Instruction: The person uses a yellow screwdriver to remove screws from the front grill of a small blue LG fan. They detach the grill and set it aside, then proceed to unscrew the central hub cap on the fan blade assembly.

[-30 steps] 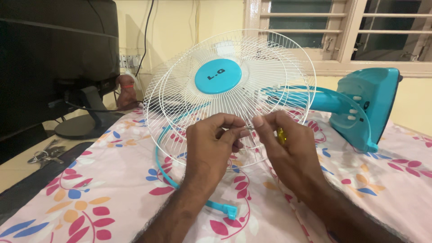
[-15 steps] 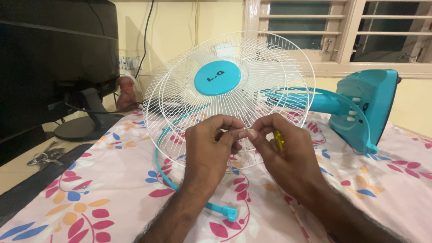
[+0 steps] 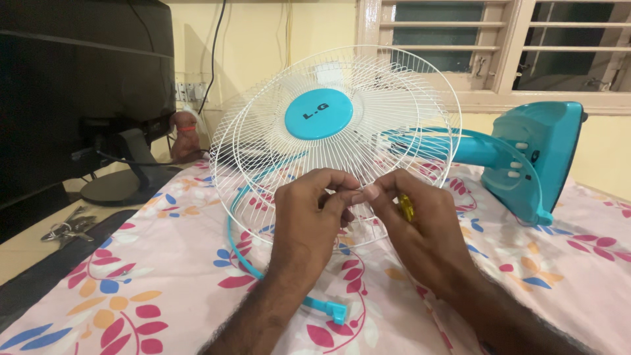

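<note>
Two hands meet at the middle of the frame, and we see their fingertips pressed together over the lower rim of the fan guard. Our left hand comes up from the bottom centre; its thumb and forefinger are pinched nearly closed on something at the wire rim too small for us to make out. Our right hand comes in from the lower right, thumb tip touching the left thumb; its other fingers are curled around a yellow-handled tool, of which only a sliver shows between the fingers.

We see the guard as white wire with a round teal cap at its centre, standing tilted in the upper middle of the frame, its lower edge behind the hands. A teal rim band hangs loose from the guard's left side and curls down onto the floral cloth, ending in a clasp at the bottom centre. To the right, the fan's teal base lies on its side on the cloth, its neck reaching towards the guard.

At the upper left stands a dark monitor on its foot. Keys lie at the left edge, just beside the cloth. A window fills the upper right.
</note>
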